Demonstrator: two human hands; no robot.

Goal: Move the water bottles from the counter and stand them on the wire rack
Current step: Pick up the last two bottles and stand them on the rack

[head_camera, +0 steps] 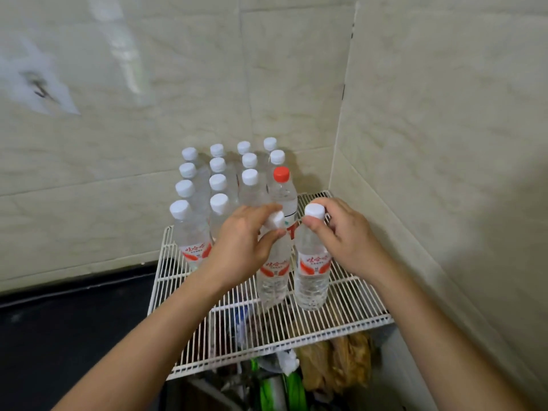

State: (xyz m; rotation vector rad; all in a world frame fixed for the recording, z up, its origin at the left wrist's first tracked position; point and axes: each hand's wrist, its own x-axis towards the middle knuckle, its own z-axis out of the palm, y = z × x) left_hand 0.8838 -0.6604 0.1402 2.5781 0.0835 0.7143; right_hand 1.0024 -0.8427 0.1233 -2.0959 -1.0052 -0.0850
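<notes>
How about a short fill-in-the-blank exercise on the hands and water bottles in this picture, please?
1. The right hand pinches a clear plastic water bottle around its white ____.
2. The left hand grips a second bottle to the ____ of that one.
3. Behind them on the white wire rack, a single bottle has a ____ cap.
Missing words: cap; left; red.

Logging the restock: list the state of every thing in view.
Left bottle: capped, near upright, neck held by left grip.
Right bottle: capped, upright, top held by right grip.
Red-capped bottle: capped, standing on wire rack.
White-capped bottles: capped, standing in rows.
Wire rack: bottles fill its back part.
</notes>
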